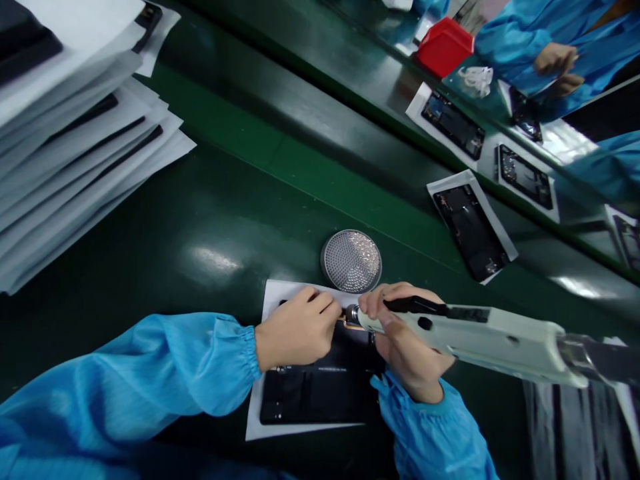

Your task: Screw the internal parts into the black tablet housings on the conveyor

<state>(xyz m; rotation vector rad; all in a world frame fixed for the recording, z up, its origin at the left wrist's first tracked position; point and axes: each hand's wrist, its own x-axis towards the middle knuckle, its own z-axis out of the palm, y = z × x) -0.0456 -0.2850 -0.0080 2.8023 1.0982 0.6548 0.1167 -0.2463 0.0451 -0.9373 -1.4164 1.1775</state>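
My right hand (410,340) is wrapped round a pale green electric screwdriver (500,340), whose tip points left over a black phone body (320,393). My left hand (300,328) is closed beside the tip, above the phone's upper part; what its fingers pinch, if anything, is hidden. The phone lies on a white sheet (254,420). Just beyond the hands sits a round dish (351,261) with a dimpled surface and small shiny screws on its right side.
Stacked white sheets with dark phone parts (90,160) rise at the left. Another phone body (471,230) lies right of the dish. Beyond a metal ledge are more phones (454,125), a red bin (445,47) and another person's hands (557,67). A blurred stack stands lower right.
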